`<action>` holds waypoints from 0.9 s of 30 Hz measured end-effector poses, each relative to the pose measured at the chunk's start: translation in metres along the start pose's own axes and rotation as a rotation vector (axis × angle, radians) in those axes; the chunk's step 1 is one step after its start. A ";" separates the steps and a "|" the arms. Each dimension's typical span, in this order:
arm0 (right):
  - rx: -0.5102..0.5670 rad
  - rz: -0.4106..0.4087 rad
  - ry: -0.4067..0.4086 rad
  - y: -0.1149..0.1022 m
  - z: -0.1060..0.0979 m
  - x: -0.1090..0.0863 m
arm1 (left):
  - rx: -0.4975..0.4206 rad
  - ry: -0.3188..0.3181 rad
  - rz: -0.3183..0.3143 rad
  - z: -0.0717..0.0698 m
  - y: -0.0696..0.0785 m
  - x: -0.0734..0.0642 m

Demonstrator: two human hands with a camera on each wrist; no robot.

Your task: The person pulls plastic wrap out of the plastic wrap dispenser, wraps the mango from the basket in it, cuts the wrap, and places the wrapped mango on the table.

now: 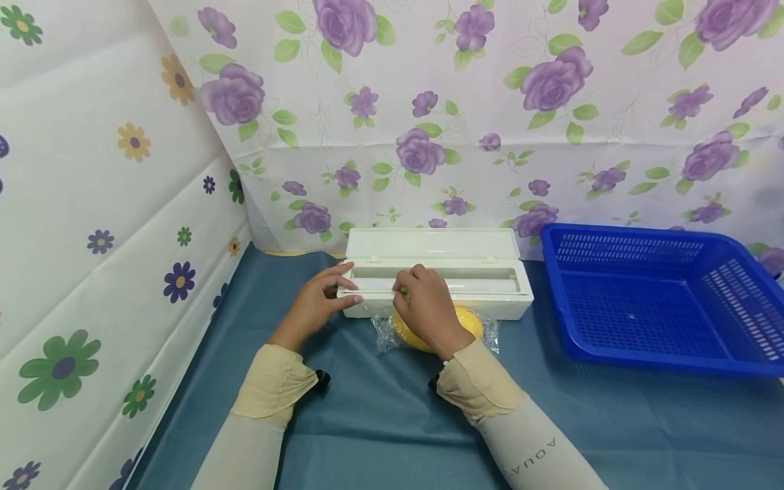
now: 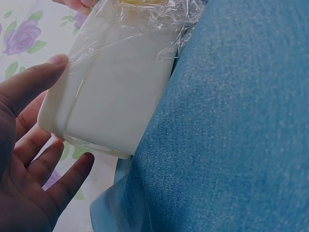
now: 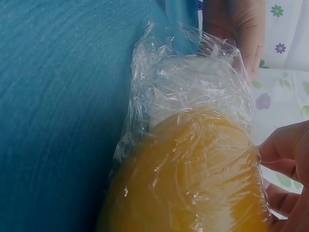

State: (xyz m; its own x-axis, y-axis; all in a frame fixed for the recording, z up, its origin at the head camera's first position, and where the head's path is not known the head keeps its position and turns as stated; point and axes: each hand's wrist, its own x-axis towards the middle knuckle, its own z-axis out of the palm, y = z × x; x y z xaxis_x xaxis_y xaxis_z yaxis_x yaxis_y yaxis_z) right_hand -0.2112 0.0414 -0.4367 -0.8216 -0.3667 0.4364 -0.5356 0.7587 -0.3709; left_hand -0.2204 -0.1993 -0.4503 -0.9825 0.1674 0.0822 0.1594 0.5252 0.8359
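White box (image 1: 496,307) touches the spread-fingered left hand (image 1: 315,303); right hand (image 1: 427,305) pinches its green piece (image 1: 404,290).

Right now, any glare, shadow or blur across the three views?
Head: bright, fairly even light, blue basket cut off at the right edge; left wrist: dimmer, small glints on the plastic film; right wrist: also dim, glare streaks over the wrapped yellow item, blue cloth darkening toward lower left.
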 end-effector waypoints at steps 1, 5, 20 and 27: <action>0.001 0.003 -0.003 0.000 0.000 0.000 | -0.001 0.000 0.000 0.000 0.000 0.000; 0.006 0.020 -0.018 0.000 -0.002 0.000 | -0.004 -0.001 -0.001 0.000 0.000 0.000; 0.004 0.020 -0.009 0.001 -0.004 -0.002 | -0.007 -0.006 -0.003 0.000 0.002 -0.001; 0.004 0.011 -0.003 0.001 -0.006 -0.003 | -0.014 -0.005 -0.003 0.000 0.002 -0.001</action>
State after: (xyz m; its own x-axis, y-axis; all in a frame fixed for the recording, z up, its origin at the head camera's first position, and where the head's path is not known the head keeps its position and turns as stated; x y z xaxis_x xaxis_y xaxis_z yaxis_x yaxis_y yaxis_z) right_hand -0.2086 0.0467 -0.4333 -0.8283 -0.3597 0.4295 -0.5269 0.7606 -0.3793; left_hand -0.2189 -0.1988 -0.4486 -0.9824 0.1698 0.0773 0.1552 0.5142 0.8435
